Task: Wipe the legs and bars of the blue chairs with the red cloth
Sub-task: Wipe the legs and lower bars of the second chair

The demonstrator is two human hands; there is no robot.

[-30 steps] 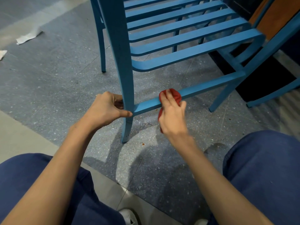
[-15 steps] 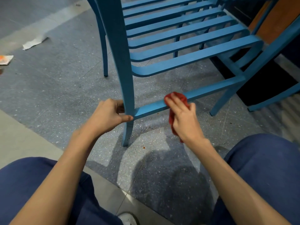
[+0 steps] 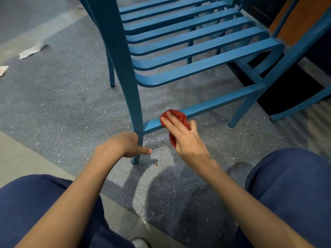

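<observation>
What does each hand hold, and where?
Right hand holds the red cloth against the lower bar; left hand grips the chair leg below that bar.

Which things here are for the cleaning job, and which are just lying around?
For the job: red cloth, low bar, chair leg, right hand holding the cloth, left hand gripping the leg.

Just lying about: white paper scrap, smaller scrap at the left edge, brown crumb on the floor.
</observation>
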